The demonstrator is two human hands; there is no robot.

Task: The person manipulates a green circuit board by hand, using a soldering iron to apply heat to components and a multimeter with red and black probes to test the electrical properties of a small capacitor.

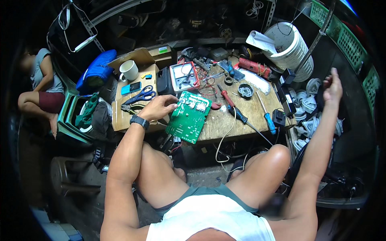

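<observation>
My left hand point(164, 105), a black watch on its wrist, grips the upper left edge of a green circuit board point(188, 122) lying at a slant over the front of the wooden workbench point(217, 128). My right hand point(333, 86) is raised out at the right, near the white bucket, fingers loosely bent and apart, holding nothing visible. Just right of the board are a red-handled soldering iron point(226, 96), a blue-and-black screwdriver point(240, 115) and a round black part point(245, 91). Blue scissors point(140, 94) and pliers point(128, 107) lie left of my left hand.
A white mug point(129, 70), red-rimmed box point(183, 76) and red power tool point(254, 67) stand farther back. A white bucket point(299, 58), white bulbs point(309, 102) and green crates point(350, 46) fill the right. Another person point(46, 76) sits on a green chair at the left.
</observation>
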